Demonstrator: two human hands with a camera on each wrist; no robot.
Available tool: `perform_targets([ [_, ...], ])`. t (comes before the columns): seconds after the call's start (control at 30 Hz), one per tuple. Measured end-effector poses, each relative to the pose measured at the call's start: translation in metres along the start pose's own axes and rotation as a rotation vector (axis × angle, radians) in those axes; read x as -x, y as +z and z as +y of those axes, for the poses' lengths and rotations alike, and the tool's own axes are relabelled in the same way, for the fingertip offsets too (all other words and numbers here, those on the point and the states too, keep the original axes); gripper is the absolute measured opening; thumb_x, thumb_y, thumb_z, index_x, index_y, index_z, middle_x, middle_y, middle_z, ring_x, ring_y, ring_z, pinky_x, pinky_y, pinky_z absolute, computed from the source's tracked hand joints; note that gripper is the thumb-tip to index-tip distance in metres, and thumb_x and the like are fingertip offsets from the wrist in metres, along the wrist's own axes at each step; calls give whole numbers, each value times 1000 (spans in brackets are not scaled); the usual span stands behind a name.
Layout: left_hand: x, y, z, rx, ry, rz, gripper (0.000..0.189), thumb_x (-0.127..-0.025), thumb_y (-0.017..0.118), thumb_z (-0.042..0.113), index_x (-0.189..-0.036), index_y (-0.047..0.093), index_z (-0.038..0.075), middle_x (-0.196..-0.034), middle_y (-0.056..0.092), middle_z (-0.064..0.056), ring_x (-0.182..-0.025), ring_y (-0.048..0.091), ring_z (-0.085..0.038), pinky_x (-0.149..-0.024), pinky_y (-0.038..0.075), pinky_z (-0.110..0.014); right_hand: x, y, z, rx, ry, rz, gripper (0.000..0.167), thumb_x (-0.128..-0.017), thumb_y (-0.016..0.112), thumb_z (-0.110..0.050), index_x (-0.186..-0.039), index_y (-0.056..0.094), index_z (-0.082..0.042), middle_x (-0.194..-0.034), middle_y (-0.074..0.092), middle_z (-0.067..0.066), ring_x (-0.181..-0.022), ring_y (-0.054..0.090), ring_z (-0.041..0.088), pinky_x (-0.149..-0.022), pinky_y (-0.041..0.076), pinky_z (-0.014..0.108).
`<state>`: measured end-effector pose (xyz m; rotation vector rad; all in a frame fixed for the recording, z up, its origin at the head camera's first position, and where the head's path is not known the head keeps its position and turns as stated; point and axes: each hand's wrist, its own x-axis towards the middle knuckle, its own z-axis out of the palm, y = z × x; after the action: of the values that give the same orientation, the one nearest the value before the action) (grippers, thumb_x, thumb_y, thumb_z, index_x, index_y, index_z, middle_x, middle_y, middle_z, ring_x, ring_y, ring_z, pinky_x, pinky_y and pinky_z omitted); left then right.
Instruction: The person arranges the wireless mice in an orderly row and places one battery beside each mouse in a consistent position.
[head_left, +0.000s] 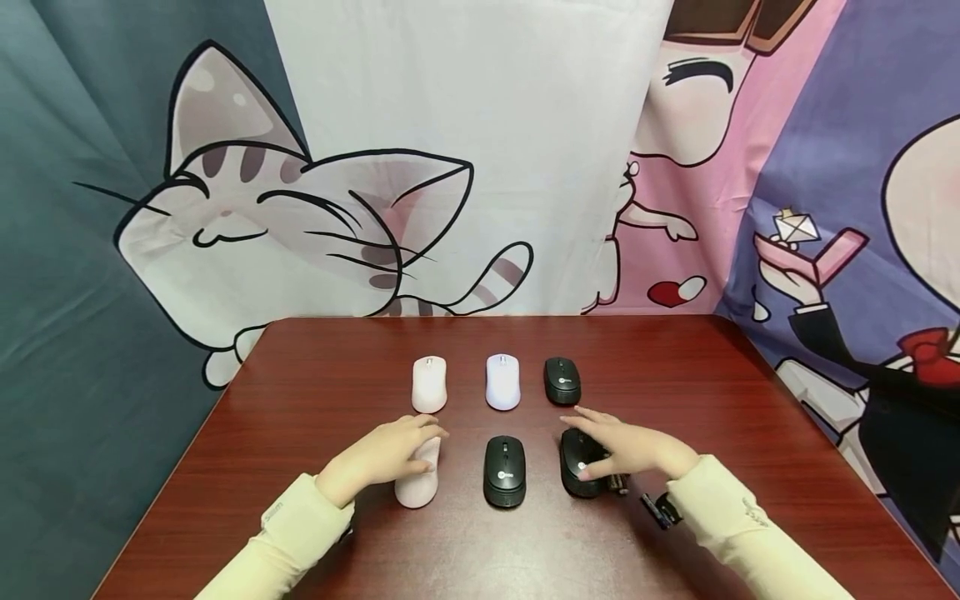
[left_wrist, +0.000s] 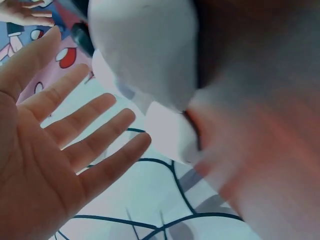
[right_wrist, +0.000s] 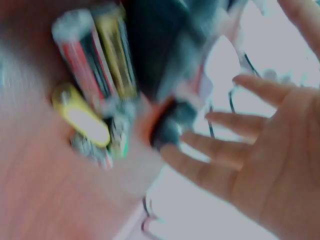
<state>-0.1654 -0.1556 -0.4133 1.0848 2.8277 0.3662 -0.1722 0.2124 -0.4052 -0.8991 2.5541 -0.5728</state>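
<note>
My left hand [head_left: 386, 452] is over the front-left white computer mouse [head_left: 416, 492] and hides part of it. In the left wrist view its fingers are spread and straight beside the mouse, gripping nothing. My right hand [head_left: 633, 447] hovers at the front-right black mouse [head_left: 573, 467], covering its right side. Its fingers look extended and apart in the right wrist view; whether they touch the mouse, I cannot tell. Several batteries [right_wrist: 82, 55] lie on the table beside that mouse, mostly hidden under the hand in the head view.
Between the hands sits another black mouse [head_left: 505, 472]. The back row has a white mouse [head_left: 429, 384], a pale lavender mouse [head_left: 502, 382] and a small black mouse [head_left: 562, 381]. All are on a reddish-brown table [head_left: 360, 367], with a cartoon-printed curtain [head_left: 480, 100] behind it.
</note>
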Motion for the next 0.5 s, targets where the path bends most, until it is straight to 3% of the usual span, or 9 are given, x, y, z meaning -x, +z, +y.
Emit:
perform_targets([
  [0.2, -21, -7, 16, -31, 73, 48, 34, -86, 67, 22, -118, 62, 10, -117, 61, -6, -108, 59, -22, -87, 49, -39, 17, -14, 31, 95, -129, 241, 48, -90, 62, -26, -129, 51, 0, -127, 58, 15, -107, 59, 29, -89, 48, 42],
  [0.37, -39, -10, 34, -2, 138, 97, 30, -89, 63, 23, -117, 63, 11, -115, 63, -4, -104, 61, -20, -89, 48, -34, 29, -14, 60, 119, -106, 451, 27, -86, 64, -9, -112, 62, -1, -106, 68, 11, -89, 64, 18, -77, 53, 34],
  [0.5, -53, -9, 48, 25, 143, 150, 27, -91, 61, 25, -115, 65, 14, -115, 64, -1, -104, 60, -19, -88, 49, -34, 38, -11, 81, 184, -86, 588, 18, -81, 68, -2, -99, 65, -3, -92, 69, 5, -78, 62, 8, -68, 53, 29],
])
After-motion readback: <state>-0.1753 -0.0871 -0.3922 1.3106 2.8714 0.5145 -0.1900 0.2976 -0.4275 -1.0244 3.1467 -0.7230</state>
